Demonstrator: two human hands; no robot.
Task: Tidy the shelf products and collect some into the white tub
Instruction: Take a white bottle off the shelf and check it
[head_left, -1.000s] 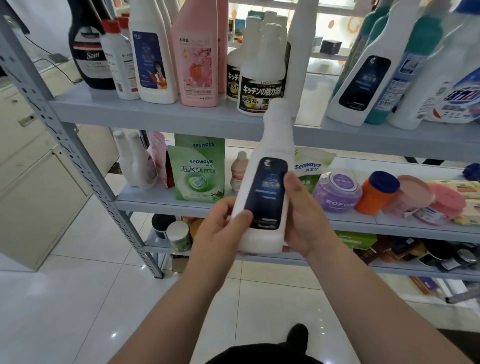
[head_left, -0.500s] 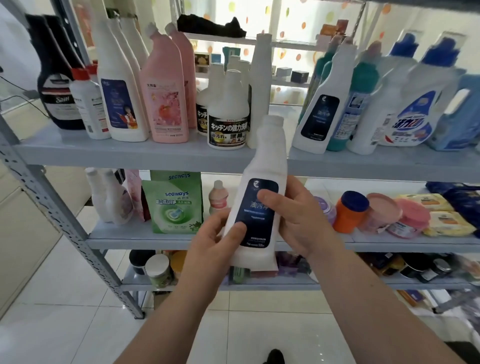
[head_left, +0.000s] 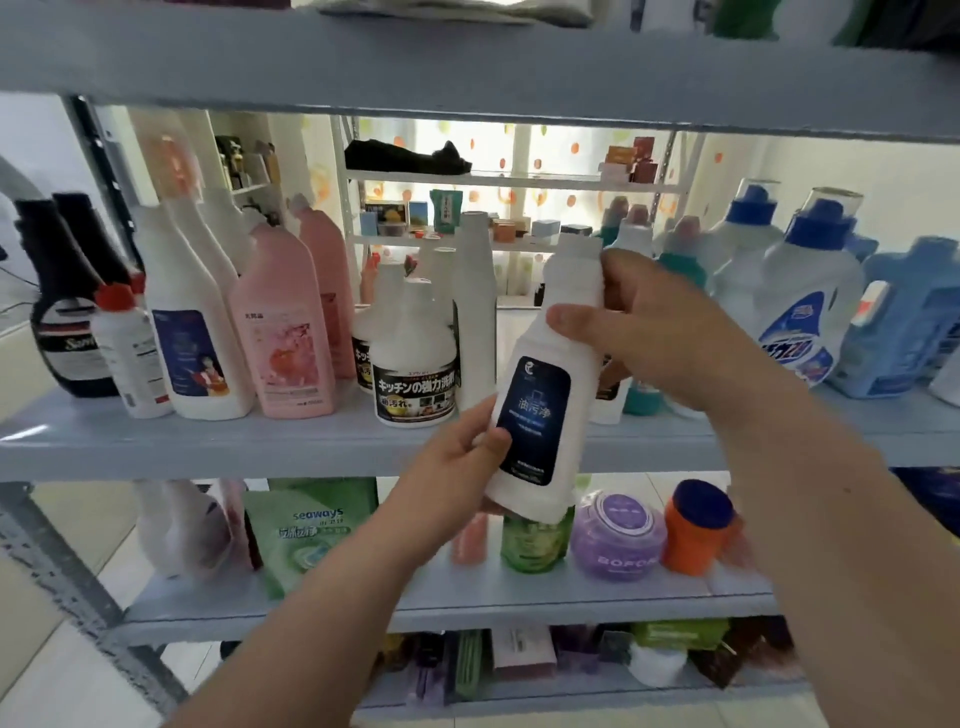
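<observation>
Tilting with its top to the right, a white cleaner bottle (head_left: 540, 395) is held in the air before the grey middle shelf (head_left: 208, 441), its base below that shelf's front edge.

- Body: opaque white plastic, narrowing at rounded shoulders to a wide neck closed by a white cap.
- Label: dark blue rounded rectangle on the front face, printed with pale Chinese characters under a small emblem.

The lower left side is gripped by the left hand (head_left: 457, 457), with the thumb laid on the label's edge. The neck and shoulder are gripped by the right hand (head_left: 639, 322), with the fingers curled round them.

Stocked behind, on the same shelf:
- pink bottle (head_left: 283, 332)
- white bottle with black Japanese label (head_left: 415, 374)
- blue-capped detergent jug (head_left: 800, 312)

Stocked on the shelf below:
- green Seaways pouch (head_left: 311, 530)
- purple jar (head_left: 618, 535)
- orange jar with blue lid (head_left: 696, 525)
</observation>
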